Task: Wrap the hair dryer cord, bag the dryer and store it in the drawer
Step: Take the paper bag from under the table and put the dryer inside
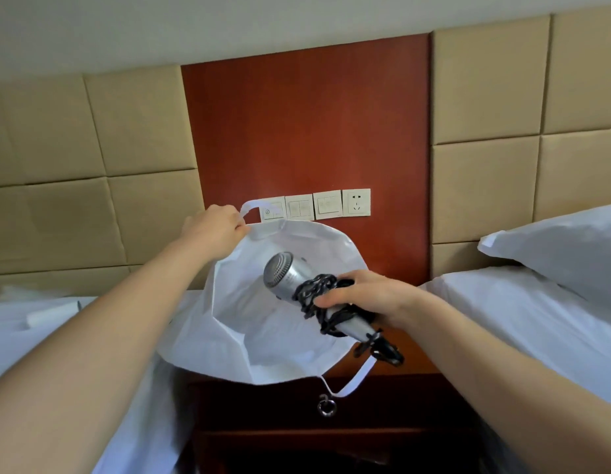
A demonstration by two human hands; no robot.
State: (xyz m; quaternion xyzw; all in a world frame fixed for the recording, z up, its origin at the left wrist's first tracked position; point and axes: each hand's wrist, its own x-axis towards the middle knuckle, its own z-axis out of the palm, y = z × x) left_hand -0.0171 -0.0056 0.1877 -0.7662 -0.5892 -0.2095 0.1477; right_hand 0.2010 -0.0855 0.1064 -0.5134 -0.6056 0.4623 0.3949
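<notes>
1. Hair dryer: silver, held in the air at the open mouth of the white bag, grille end pointing up-left, handle end toward the near rim.
2. Cord: black, wound round the dryer handle. Plug end dangling off the handle tip, just over the near rim.
3. Right hand: fingers curled round handle and cord coils, clamped on both.
4. Left hand: pinching the far strap at the far-left rim, lifting that side.
5. Bag mouth: gaping wide toward the camera, open room left of and below the dryer, right rim close to the right hand. Near strap hanging slack.
6. Drawer: dark wood front directly below the bag, ring pull just under the near strap.
7. Flanks: white bed edges left and right boxing in the nightstand gap, pillow far right.
8. Behind the far rim: switch plates and socket on the red wall panel, near the far strap.
</notes>
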